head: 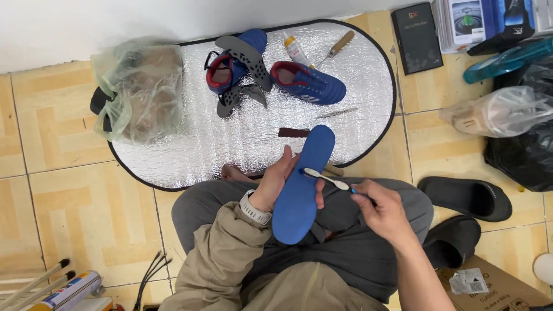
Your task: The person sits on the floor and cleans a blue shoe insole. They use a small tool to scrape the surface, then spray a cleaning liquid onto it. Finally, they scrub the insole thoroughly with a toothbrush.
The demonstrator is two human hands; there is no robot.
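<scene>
Blue insole [302, 184], white toothbrush [325, 178], silver quilted mat [230, 144], beige patterned floor tiles [80, 213].

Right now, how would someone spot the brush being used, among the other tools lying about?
Find the blue insole over the person's lap, gripped by the left hand. The toothbrush lies across it, held by the right hand. Unlike the wooden-handled tool on the silver mat, it is pale and slim.

My left hand [276, 181] grips the blue insole [304, 184] over my lap; my right hand [385, 210] presses a toothbrush [325, 178] onto it.
</scene>
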